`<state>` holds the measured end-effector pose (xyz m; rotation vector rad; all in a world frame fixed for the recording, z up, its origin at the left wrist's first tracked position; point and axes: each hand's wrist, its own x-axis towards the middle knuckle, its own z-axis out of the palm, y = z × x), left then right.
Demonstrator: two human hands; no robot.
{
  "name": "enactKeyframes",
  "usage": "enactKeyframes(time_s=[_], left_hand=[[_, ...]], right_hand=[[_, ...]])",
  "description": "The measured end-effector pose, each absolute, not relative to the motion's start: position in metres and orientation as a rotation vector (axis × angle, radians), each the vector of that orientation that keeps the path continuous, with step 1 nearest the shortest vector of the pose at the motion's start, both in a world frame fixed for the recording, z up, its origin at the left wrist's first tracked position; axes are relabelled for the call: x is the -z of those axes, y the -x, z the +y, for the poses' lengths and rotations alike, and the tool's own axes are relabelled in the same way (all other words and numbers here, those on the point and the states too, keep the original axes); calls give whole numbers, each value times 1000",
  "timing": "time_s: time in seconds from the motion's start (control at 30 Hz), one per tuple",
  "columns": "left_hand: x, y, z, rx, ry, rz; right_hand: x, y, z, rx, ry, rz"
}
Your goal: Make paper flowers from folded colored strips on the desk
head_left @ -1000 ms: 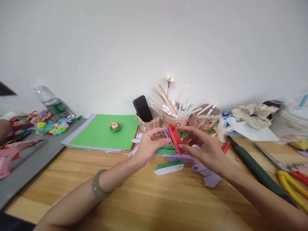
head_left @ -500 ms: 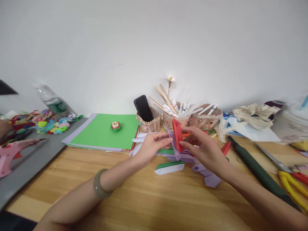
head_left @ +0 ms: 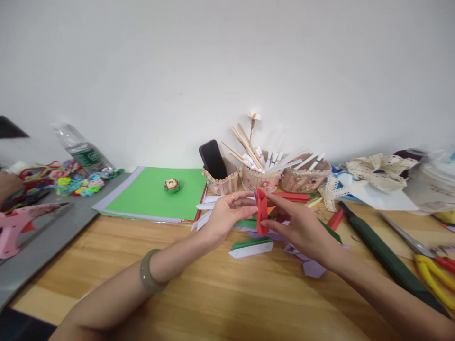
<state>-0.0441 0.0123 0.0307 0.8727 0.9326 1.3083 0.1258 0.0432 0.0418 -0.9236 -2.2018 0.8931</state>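
Observation:
Above the wooden table, a folded red paper piece (head_left: 262,213) stands upright between my two hands. My right hand (head_left: 296,220) pinches its right side with thumb and fingers. On its left side, my left hand (head_left: 231,213) is closed, thumb against fingers; a sliver of purple paper shows at its fingertips, mostly hidden behind the red piece. Below lie a folded green and white paper piece (head_left: 251,247) and several folded purple pieces (head_left: 313,268). Another folded red piece (head_left: 335,220) rests to the right of my right hand.
Decorated baskets (head_left: 223,183) with a phone (head_left: 213,160), sticks and pens stand by the wall. Left are green paper sheets (head_left: 142,194) bearing a small paper flower (head_left: 172,185), a pink glue gun (head_left: 17,232) and another person's hand (head_left: 9,187). Yellow-handled scissors (head_left: 426,270) lie right.
The red paper has turned more upright and moved slightly down, now covering most of the purple paper. Both hands have come a little closer around it.

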Motion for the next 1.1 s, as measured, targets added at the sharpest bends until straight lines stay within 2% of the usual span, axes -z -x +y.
enactKeyframes(time_s=[0.23, 0.57, 0.83, 1.1], left_hand=[[-27, 42, 11, -1250, -959, 926], [-33, 39, 5, -1362, -1051, 932], [-38, 39, 1, -1292, -1203, 1015], [-33, 39, 4, -1367, -1183, 1049]], right_hand=[[-41, -126, 42, -891, 943, -2250], [-48, -124, 40, -814, 898, -2339], [-49, -123, 35, -466, 809, -2411], [-48, -125, 34, -370, 819, -2404]])
